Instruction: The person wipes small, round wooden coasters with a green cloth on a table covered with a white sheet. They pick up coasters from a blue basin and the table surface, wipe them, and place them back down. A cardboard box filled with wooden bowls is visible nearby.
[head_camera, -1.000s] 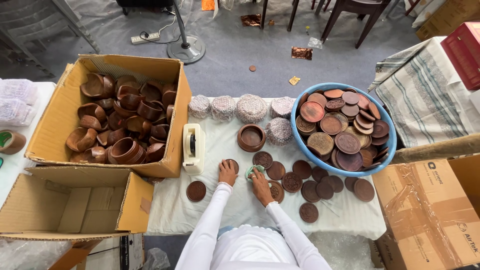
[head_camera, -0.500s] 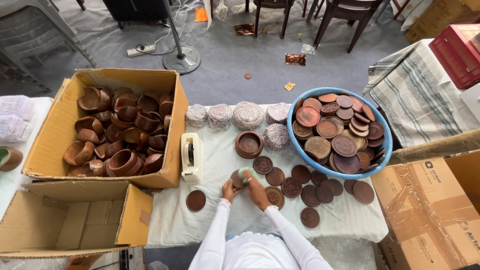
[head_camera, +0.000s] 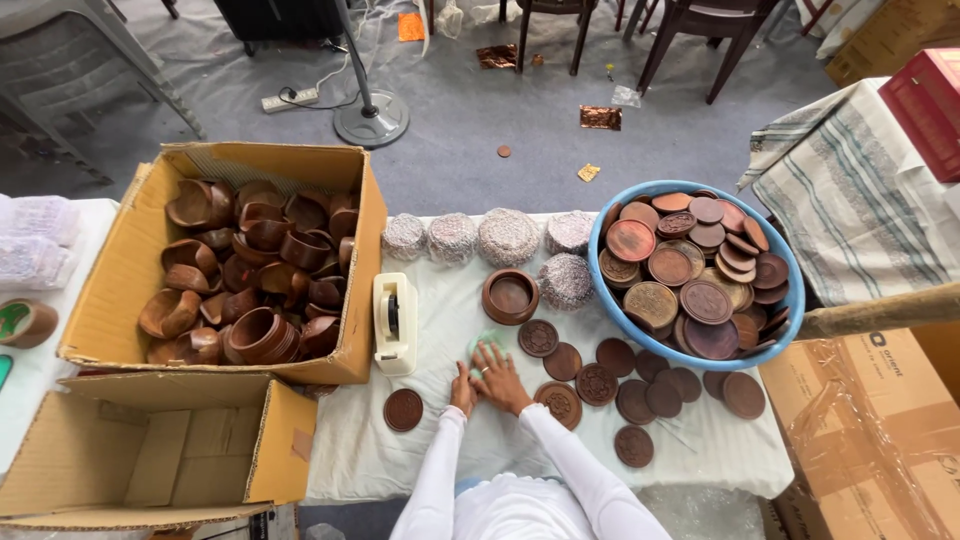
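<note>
Pale green round piece (head_camera: 487, 343) sits low centre of the frame on the white tabletop (head_camera: 450, 300), mostly hidden under your hands. Your right hand (head_camera: 497, 372) lies flat over it, fingers spread and pressing down, likely to pin it against the cloth; your left hand (head_camera: 462, 388) is tucked just beside it at the lower left edge, fingers together, touching the same piece or the wrap around it, can't tell which. Neither hand is clamped around anything. Working spot is a small bare patch kept free between the cream tape dispenser (head_camera: 395, 322) to the left and the loose brown carved discs (head_camera: 596, 383) to the right, so both are in easy reach. One lone disc (head_camera: 403, 409) lies lower left of your hands. An open wooden bowl (head_camera: 511, 296) stands just above, with a row of bubble-wrapped rounds (head_camera: 507, 237) behind it along the far edge. Blue basin (head_camera: 789, 268) heaped with discs fills the right side. Cardboard box (head_camera: 145, 240) full of wooden bowls crowds the left; an empty carton (head_camera: 280, 445) sits lower left. Discs close on the right leave little room to slide the piece that way.
</note>
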